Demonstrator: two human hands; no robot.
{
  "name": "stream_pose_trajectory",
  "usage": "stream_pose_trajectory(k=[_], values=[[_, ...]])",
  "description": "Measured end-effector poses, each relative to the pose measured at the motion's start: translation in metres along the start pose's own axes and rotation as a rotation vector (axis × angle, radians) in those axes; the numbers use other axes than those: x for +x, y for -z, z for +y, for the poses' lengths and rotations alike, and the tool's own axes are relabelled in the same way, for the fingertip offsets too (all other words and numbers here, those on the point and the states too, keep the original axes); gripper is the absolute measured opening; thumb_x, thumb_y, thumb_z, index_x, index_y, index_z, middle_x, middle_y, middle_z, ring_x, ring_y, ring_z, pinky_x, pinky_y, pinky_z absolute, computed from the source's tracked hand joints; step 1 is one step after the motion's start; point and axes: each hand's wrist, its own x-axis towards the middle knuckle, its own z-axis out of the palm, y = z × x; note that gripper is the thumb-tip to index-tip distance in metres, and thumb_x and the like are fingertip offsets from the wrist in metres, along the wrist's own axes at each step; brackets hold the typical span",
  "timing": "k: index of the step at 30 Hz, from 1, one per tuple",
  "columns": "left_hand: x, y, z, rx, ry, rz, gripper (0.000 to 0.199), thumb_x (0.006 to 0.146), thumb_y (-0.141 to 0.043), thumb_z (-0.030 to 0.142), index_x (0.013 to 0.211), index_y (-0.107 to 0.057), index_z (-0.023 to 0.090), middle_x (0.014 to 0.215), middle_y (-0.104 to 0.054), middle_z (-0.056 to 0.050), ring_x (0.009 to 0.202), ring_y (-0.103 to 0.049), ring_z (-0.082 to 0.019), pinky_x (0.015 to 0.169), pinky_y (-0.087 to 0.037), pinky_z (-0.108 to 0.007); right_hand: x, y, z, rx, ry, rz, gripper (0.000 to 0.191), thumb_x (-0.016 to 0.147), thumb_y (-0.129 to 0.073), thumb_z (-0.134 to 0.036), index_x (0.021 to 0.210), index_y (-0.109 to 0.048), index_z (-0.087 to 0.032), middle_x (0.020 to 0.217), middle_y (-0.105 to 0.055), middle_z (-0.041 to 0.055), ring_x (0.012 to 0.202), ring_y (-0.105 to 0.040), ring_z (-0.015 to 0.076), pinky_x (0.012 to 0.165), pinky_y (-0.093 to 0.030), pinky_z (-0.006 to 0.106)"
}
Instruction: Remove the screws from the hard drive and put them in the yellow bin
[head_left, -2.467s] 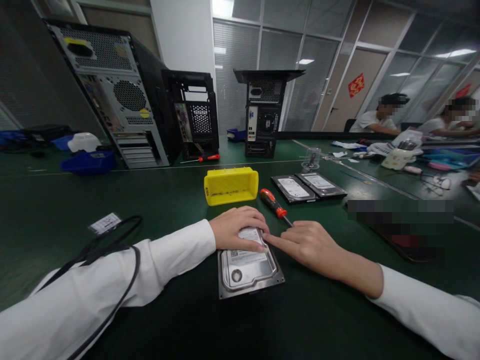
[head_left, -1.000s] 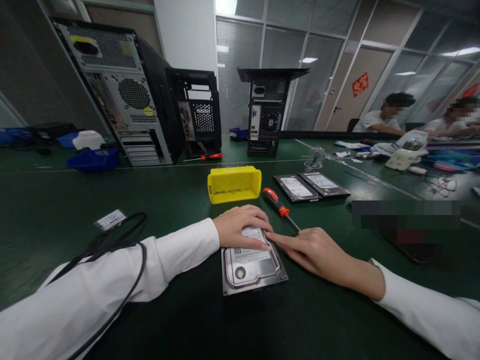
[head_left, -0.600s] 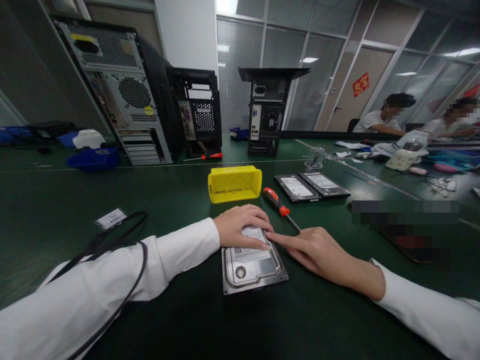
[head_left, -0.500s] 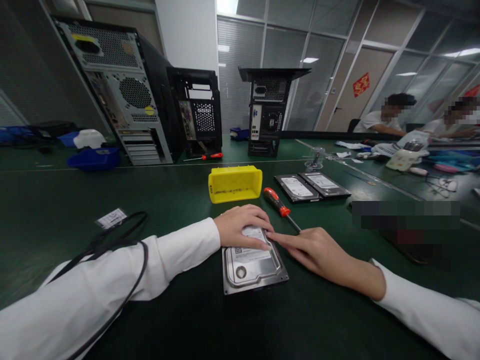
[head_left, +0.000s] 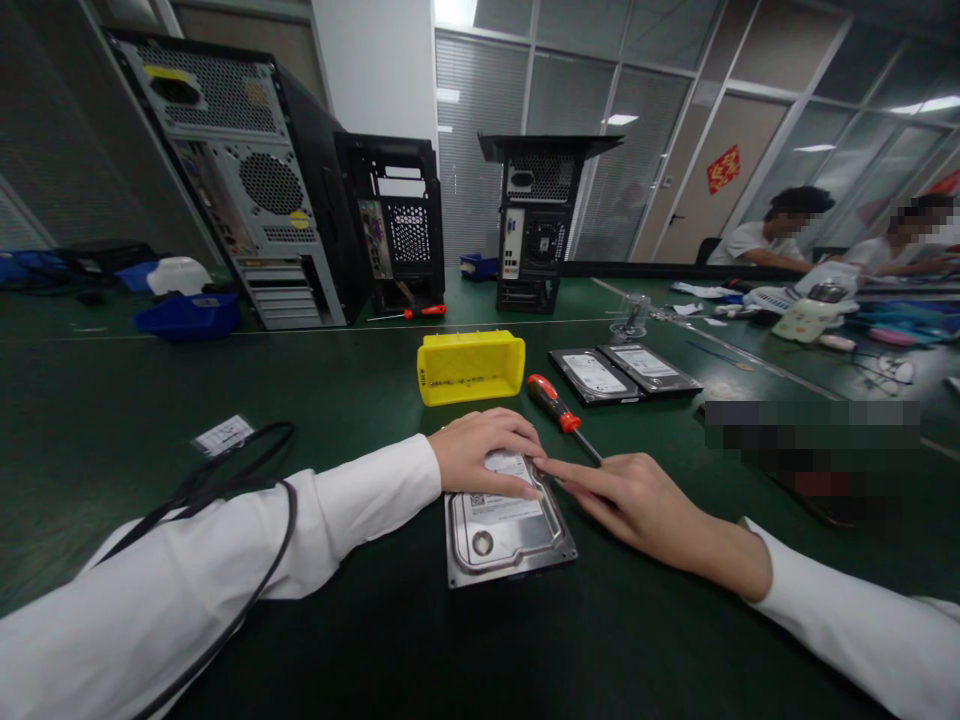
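Note:
A silver hard drive with a white label lies flat on the green table in front of me. My left hand is laid over its far half, thumb across the label and fingers over the far right side. From the right, my right hand reaches to the drive's far right edge. Its index fingertip touches there beside my left fingers, with another digit close below. Anything small between those digits is hidden. Just beyond the right hand lies a red and black screwdriver, its shaft end passing behind the knuckles.
A yellow bin holding small screws stands beyond the drive. Two more hard drives lie to its right. Computer cases stand along the back, near a second screwdriver. A black cable crosses my left sleeve. Two people sit at far right.
My right index fingertip has shifted very slightly at the drive's edge. The left hand, the drive and the screwdriver look the same.

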Motion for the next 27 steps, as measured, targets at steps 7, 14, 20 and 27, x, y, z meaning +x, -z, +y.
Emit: stream_pose_trajectory(k=[7, 14, 20, 27], values=[[0.0006, 0.0000, -0.0002, 0.001, -0.020, -0.001, 0.038, 0.079, -0.062, 0.048, 0.107, -0.065, 0.023, 0.113, -0.060, -0.006, 0.110, -0.050, -0.024, 0.094, -0.039, -0.035, 0.0013, -0.0004, 0.0014, 0.045, 0.002, 0.020, 0.036, 0.091, -0.043, -0.019, 0.126, -0.054, -0.019, 0.071, -0.067, 0.0029, 0.056, -0.059, 0.0132, 0.055, -0.037, 0.024], [-0.0029, -0.0015, 0.0020, -0.049, 0.027, 0.059, 0.046, 0.076, -0.066, 0.048, 0.115, -0.062, 0.023, 0.118, -0.060, -0.007, 0.114, -0.049, -0.025, 0.095, -0.038, -0.038, 0.0007, -0.0001, 0.0013, 0.056, -0.010, 0.003, 0.037, 0.091, -0.042, -0.020, 0.126, -0.054, -0.020, 0.075, -0.068, 0.0031, 0.058, -0.060, 0.0139, 0.056, -0.039, 0.025], [-0.0025, -0.0010, 0.0053, -0.091, -0.019, 0.110, 0.032, 0.074, -0.071, 0.040, 0.101, -0.068, 0.023, 0.109, -0.065, -0.004, 0.108, -0.053, -0.022, 0.095, -0.036, -0.034, 0.0000, 0.0018, 0.0012, 0.049, 0.011, -0.012, 0.037, 0.092, -0.040, -0.021, 0.127, -0.053, -0.019, 0.072, -0.067, 0.0036, 0.057, -0.060, 0.0153, 0.056, -0.039, 0.026], [-0.0021, -0.0004, 0.0079, -0.108, -0.012, 0.113, 0.031, 0.075, -0.070, 0.040, 0.099, -0.068, 0.022, 0.107, -0.066, -0.004, 0.107, -0.054, -0.023, 0.095, -0.035, -0.035, 0.0011, 0.0015, 0.0006, 0.023, 0.017, 0.012, 0.036, 0.093, -0.040, -0.021, 0.125, -0.055, -0.017, 0.066, -0.065, 0.0032, 0.053, -0.059, 0.0148, 0.054, -0.038, 0.026]])
